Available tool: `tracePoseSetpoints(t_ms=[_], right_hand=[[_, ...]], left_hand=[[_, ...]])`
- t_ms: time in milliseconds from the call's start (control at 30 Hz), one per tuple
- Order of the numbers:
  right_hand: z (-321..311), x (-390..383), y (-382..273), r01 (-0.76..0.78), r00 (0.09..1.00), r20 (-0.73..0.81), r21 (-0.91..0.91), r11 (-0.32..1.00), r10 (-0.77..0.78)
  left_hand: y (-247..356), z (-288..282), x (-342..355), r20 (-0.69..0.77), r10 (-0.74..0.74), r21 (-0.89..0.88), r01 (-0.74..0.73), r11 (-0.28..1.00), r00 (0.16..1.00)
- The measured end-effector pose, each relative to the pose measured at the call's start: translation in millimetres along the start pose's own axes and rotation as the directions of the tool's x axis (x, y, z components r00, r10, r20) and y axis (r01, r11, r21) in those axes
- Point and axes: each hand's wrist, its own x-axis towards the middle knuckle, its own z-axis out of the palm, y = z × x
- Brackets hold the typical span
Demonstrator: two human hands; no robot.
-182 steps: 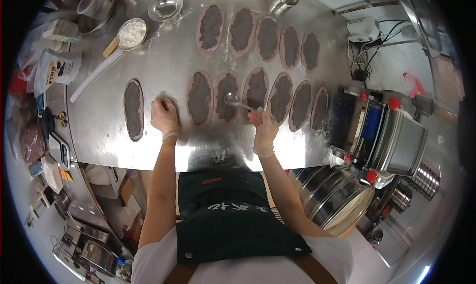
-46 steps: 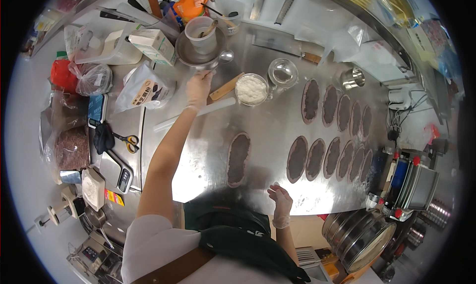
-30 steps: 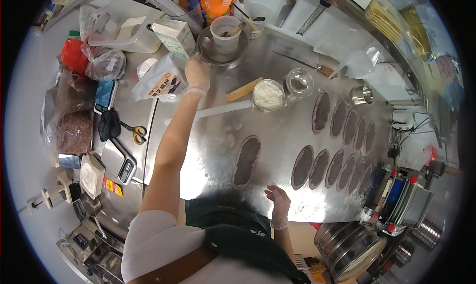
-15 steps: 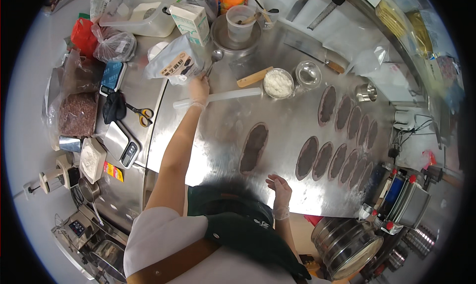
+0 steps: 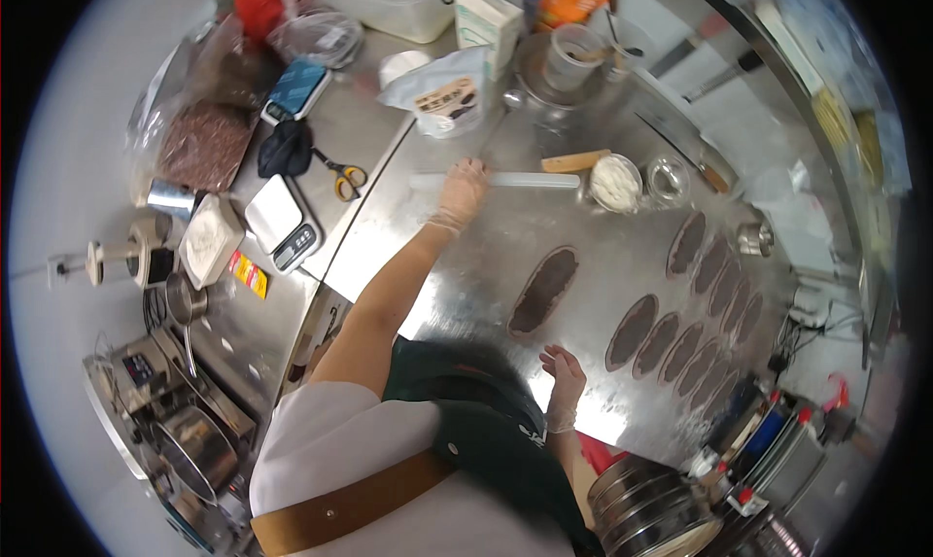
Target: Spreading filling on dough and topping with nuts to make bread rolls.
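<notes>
My left hand (image 5: 465,188), in a clear glove, is closed over a long white plastic rolling pin (image 5: 535,181) lying on the steel worktop. A metal spoon (image 5: 513,98) lies beyond it, beside a foil pouch (image 5: 444,105). My gloved right hand (image 5: 562,367) hangs near the front edge with its fingers apart, holding nothing. Just above it lies a single oval of pink-edged dough with dark grey filling (image 5: 543,291). Several similar ovals (image 5: 632,331) lie in two rows to the right. A bowl of white powder (image 5: 614,182) stands beside a wooden stick (image 5: 573,160) and a clear bowl (image 5: 667,181).
On the left are a digital scale (image 5: 272,212), scissors (image 5: 348,178), bags of brown material (image 5: 204,144), a saucepan (image 5: 187,299) and a pot (image 5: 194,450). Cups in a metal bowl (image 5: 564,61) stand at the back beside a carton (image 5: 486,27). A machine (image 5: 777,460) and stacked steamers (image 5: 651,508) are at lower right.
My left hand has let go of the spoon by the pouch and come down onto the rolling pin. The view has turned, shifting the worktop's contents; my right hand stays near the front edge.
</notes>
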Motion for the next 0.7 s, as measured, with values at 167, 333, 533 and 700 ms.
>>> tracePoseSetpoints(t_ms=[167, 333, 533, 700], right_hand=[[2.1, -8.3, 0.9, 0.022, 1.0, -0.014, -0.072, 0.997, -0.023], [15.0, -15.4, -4.2, 0.032, 0.999, 0.026, -0.112, 0.993, -0.029], [11.9, -13.9, -10.6, 0.127, 0.985, 0.143, -0.239, 0.963, -0.094], [-21.2, 19.3, 8.9, 0.248, 0.934, 0.325, -0.289, 0.925, -0.149]], left_hand=[[-2.4, -0.1, -47.0, -0.252, -0.2, -0.167, 0.161, 0.973, 0.947], [7.7, 2.5, -15.8, -0.187, -0.417, -0.169, 0.389, 0.905, 0.889], [10.6, -46.8, -51.0, -0.337, -0.425, -0.321, 0.322, 0.891, 0.84], [-39.5, -85.8, -160.8, -0.366, -0.573, -0.421, 0.419, 0.804, 0.733]])
